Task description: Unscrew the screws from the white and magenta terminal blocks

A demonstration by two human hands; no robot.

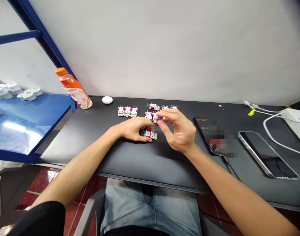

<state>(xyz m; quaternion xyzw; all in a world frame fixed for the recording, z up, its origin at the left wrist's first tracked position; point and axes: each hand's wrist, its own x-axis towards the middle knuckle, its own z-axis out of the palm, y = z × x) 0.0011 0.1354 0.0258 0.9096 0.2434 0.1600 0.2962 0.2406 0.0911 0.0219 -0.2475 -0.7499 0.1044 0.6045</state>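
While the small white-and-purple plastic module with metal prongs (150,134) lies on the matte black tabletop (130,160), the left hand (133,129) pinches it between thumb and forefinger. The right hand (181,132) pinches a slim tool with a reddish-purple handle (159,119), its thin shaft slanting down towards the module. Too light a left grip could let the module twist, and a badly angled tip could slip towards those fingers. Beyond stand three similar modules in a row (127,111).
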